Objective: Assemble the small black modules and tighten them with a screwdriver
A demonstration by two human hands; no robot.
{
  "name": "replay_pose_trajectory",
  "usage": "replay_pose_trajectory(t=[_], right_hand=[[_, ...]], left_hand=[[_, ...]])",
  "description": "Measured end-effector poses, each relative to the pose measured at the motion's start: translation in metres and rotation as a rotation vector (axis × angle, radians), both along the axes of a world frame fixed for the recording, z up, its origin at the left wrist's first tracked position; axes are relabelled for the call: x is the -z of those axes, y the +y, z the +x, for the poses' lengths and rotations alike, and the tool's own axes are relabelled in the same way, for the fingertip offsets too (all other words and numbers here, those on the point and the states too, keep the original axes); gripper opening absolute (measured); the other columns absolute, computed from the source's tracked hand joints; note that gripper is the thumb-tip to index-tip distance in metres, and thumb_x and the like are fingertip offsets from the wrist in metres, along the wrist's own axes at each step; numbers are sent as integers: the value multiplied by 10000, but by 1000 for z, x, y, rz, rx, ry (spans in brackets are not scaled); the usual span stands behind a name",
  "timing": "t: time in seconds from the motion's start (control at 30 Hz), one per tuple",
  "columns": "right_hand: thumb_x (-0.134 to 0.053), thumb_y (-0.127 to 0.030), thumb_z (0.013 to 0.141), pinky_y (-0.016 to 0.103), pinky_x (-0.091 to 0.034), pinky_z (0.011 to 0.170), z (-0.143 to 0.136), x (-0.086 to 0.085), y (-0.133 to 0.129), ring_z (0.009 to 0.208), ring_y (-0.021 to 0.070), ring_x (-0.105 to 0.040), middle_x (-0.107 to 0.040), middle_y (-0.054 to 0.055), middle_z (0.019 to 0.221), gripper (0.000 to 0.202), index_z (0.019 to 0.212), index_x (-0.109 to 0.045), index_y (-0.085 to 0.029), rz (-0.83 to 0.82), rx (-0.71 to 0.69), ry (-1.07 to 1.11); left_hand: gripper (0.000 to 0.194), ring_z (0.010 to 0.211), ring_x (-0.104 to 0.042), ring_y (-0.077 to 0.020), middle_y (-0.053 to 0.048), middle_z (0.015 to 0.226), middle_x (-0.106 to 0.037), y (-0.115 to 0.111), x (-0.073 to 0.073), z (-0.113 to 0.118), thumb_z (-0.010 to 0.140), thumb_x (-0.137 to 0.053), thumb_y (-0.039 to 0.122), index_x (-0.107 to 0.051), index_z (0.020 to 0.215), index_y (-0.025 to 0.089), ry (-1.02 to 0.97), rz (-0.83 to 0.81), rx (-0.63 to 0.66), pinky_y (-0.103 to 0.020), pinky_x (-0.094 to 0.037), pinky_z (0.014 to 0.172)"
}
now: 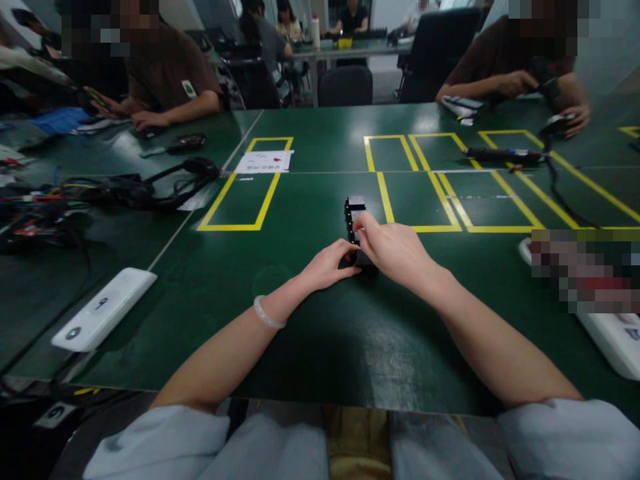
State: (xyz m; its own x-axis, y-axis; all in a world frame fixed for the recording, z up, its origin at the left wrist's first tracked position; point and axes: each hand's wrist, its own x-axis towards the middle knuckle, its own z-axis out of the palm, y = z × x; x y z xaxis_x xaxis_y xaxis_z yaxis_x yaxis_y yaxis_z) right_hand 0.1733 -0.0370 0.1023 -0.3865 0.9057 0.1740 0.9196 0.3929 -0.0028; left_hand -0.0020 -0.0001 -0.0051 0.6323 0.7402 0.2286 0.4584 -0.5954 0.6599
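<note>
Head view: black part (356, 208) sits on the green table (320, 333), centre, in front of the person, right at the fingers of both hands. Long axis runs mostly away from the body; far end pokes out beyond the fingertips, near end partly hidden by the hands. Left hand (327, 265) is at the near end, on the left side; right hand (395, 250) comes in from the right, over the middle. Neither is clearly nearer, both look in contact. Left fingers: narrow gap between thumb and fingers, at the near end; firm hold or light steadying, cannot tell. Right fingers: thumb and index bunched close together at the middle; cannot tell if anything small is pinched between them.

Counts: 1 black part, 2 bare hands, 1 bracelet (269, 313) on the left wrist. White devices: 2, one at left (105, 310), one at right (607, 343), partly blurred out. Labelled sheet (265, 161): 1, across the left tape outline (230, 227). Tape outlines: at least 4, plus a bit at the right edge. Black rod (505, 156): 1, far right. Across the table: 2 people; cables at left, too tangled to count.
</note>
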Motion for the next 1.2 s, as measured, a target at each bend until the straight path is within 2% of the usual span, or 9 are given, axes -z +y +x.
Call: replay_pose_trajectory(t=[0.17,0.4,0.67,0.93,1.1,1.2], right_hand=[[-229,-425,988,279,-241,557,0,-2,-2,689,214,-654,-704,69,779,403,1029,-562,-203,7,-4,-47],[-208,-334,986,280,-226,544,1,1,1,667,213,-649,-709,71,799,377,1134,-529,-201,16,-30,-56],[-179,-386,996,292,-217,560,0,-3,-3,675,211,-643,-703,78,753,437,996,-571,-193,8,-35,-87],[-189,-322,985,278,-215,533,1,1,1,659,212,-648,-701,73,784,368,1153,-491,-194,9,-18,-57],[-204,-421,993,279,-227,552,0,-2,-3,688,210,-654,-705,68,787,402,1051,-533,-197,10,-18,-46],[-208,-393,992,288,-208,542,0,-2,-3,668,215,-653,-702,69,758,395,1005,-551,-199,26,-16,-70]], left_hand=[[418,919,-579,-213,-58,1028,-569,1,1,-1,844,-651,399,-540,1197,206,0,-7,7,-338,-487,817],[390,893,-581,-196,-39,1000,-561,0,0,0,842,-654,401,-554,1160,200,2,-1,6,-321,-478,809],[394,923,-584,-209,-51,1035,-570,-1,-1,-1,847,-643,398,-544,1178,208,10,-13,2,-334,-484,825],[396,900,-581,-196,-45,1016,-566,-1,-1,1,839,-651,397,-550,1164,196,-2,-23,-5,-325,-479,828],[404,912,-578,-207,-49,1018,-570,-1,-1,1,845,-644,408,-547,1178,202,-11,-12,2,-336,-482,827],[401,907,-578,-205,-47,1004,-566,-1,-1,0,845,-644,403,-545,1180,206,2,-13,5,-334,-483,826]])
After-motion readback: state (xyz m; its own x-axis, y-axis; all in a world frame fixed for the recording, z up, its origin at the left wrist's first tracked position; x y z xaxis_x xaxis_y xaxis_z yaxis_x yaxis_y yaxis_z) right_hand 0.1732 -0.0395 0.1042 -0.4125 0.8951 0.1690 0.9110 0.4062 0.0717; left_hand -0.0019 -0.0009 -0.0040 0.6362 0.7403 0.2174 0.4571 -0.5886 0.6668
